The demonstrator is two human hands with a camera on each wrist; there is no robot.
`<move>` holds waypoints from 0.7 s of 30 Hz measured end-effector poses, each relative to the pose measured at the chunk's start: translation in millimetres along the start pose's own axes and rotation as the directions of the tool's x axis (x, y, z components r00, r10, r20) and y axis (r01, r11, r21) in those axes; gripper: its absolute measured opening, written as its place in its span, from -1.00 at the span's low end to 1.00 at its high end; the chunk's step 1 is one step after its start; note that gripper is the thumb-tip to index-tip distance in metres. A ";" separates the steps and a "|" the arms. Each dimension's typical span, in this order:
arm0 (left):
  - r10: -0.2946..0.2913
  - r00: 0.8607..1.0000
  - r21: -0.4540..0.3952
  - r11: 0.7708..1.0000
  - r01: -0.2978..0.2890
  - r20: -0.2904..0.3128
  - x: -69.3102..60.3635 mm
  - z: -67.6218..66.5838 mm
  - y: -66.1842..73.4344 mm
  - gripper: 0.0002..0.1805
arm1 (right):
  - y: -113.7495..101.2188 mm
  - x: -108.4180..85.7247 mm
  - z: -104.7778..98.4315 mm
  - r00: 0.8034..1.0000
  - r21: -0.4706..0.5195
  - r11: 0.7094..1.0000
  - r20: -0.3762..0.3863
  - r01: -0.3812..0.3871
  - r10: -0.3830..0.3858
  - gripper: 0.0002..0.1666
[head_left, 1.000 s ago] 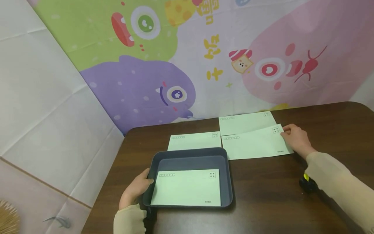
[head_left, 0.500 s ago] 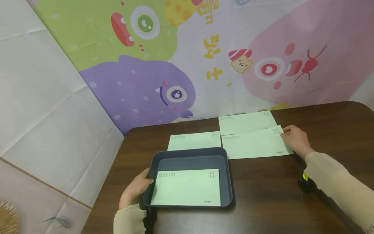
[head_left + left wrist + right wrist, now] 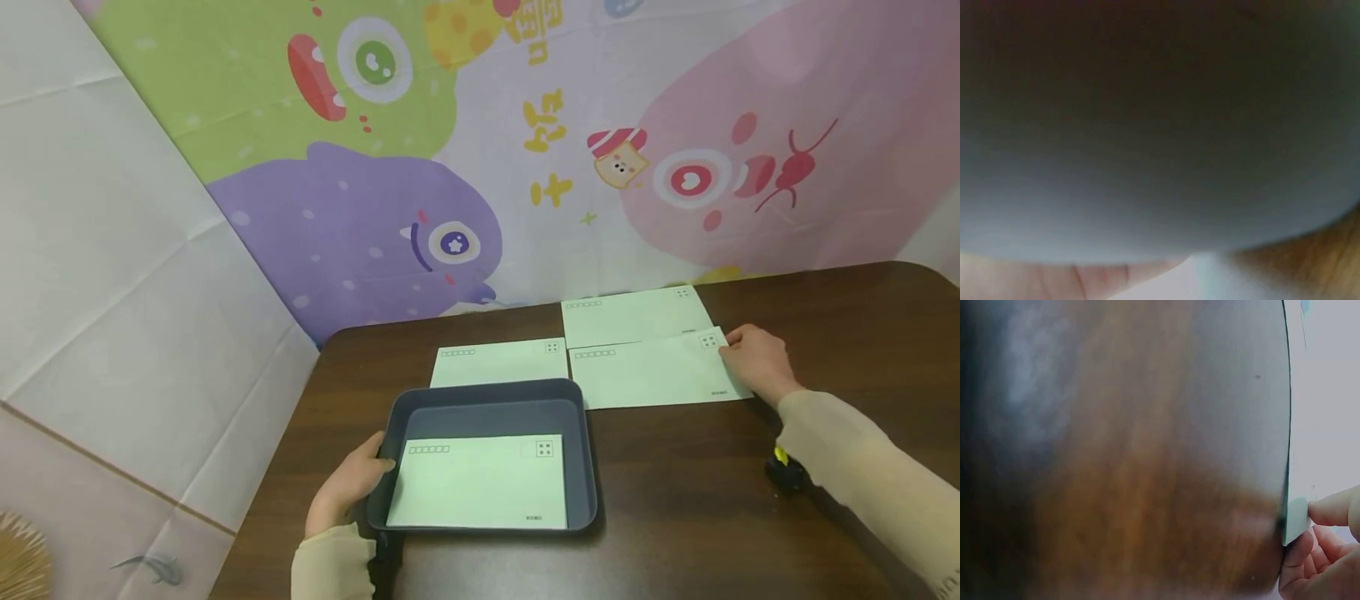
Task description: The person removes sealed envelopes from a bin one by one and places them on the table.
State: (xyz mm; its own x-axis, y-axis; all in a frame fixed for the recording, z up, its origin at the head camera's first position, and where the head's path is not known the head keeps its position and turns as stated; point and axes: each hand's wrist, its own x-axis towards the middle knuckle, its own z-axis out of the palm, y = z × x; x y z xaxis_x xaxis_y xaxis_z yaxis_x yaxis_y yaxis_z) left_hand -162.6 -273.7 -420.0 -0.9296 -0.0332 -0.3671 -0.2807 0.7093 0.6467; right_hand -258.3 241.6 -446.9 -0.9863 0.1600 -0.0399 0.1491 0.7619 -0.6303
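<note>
Gripping the tray (image 3: pixel 487 414): left hand (image 3: pixel 348 479), curled at its left side, thumb over the rim, most fingers hidden.
Pinching the right envelope (image 3: pixel 652 375): right hand (image 3: pixel 761 358), nearly closed, thumb and finger on its right edge.
Right envelope: right of the tray, over the table (image 3: pixel 675 500).
Far envelope (image 3: pixel 633 317): just beyond the right one, near the cloth (image 3: pixel 555 250).
Left envelope (image 3: pixel 498 364): beyond the tray, near part hidden.
Inner envelope (image 3: pixel 480 485): flat in the tray's near part.
</note>
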 end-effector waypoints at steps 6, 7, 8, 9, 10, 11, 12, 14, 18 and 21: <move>-0.003 1.000 -0.003 1.000 0.003 -0.008 0.5 0.2 -2.0 -0.40 | -0.5 1.0 0.4 1.000 -0.038 0.999 -0.011 0.023 -0.023 -0.60; -0.005 1.000 -0.009 1.000 0.005 -0.006 0.7 0.4 -2.2 -0.40 | -0.2 1.1 0.4 1.000 -0.039 0.999 -0.011 0.022 -0.023 -0.61; -0.006 1.000 -0.013 1.000 0.006 -0.005 0.6 0.4 -2.1 -0.40 | -0.2 1.1 0.5 1.000 -0.042 0.999 -0.012 0.021 -0.022 -0.61; -0.007 1.000 -0.013 1.000 0.007 -0.004 0.6 0.4 -2.3 -0.39 | -0.1 1.1 0.5 1.000 -0.043 0.999 -0.011 0.021 -0.021 -0.60; -0.005 1.000 -0.011 1.000 0.005 -0.004 0.5 0.4 -2.3 -0.39 | -0.3 1.1 0.6 1.000 -0.042 0.999 -0.009 0.018 -0.019 -0.60; -0.005 1.000 -0.011 1.000 0.005 -0.005 0.4 0.4 -2.6 -0.38 | -0.5 1.2 0.8 1.000 -0.041 0.999 -0.008 0.017 -0.017 -0.61; -0.004 1.000 -0.010 1.000 0.004 -0.004 0.1 0.3 -2.6 -0.38 | -0.8 1.3 1.0 1.000 -0.042 0.999 -0.008 0.016 -0.016 -0.61; 0.004 1.000 -0.002 1.000 -0.004 -0.006 0.3 0.1 -2.3 -0.39 | -1.0 0.9 0.7 1.000 -0.044 0.999 -0.006 0.021 -0.022 -0.61; 0.014 1.000 0.020 1.000 -0.014 -0.009 0.7 0.0 -1.5 -0.41 | -1.4 0.8 0.3 0.999 -0.055 0.998 -0.007 0.044 -0.044 -0.61; 0.019 1.000 0.032 0.999 -0.018 -0.009 0.8 0.0 -0.6 -0.41 | -1.5 1.1 0.0 0.999 -0.059 0.997 -0.002 0.052 -0.052 -0.62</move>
State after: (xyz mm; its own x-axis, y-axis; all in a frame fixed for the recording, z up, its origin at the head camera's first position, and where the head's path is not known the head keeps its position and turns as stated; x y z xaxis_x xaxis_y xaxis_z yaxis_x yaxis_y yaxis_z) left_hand -163.2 -274.1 -420.7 -0.9368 -0.0265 -0.3488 -0.2558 0.7320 0.6315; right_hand -259.6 240.6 -446.0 -0.9925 0.1218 -0.0054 0.1020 0.8050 -0.5845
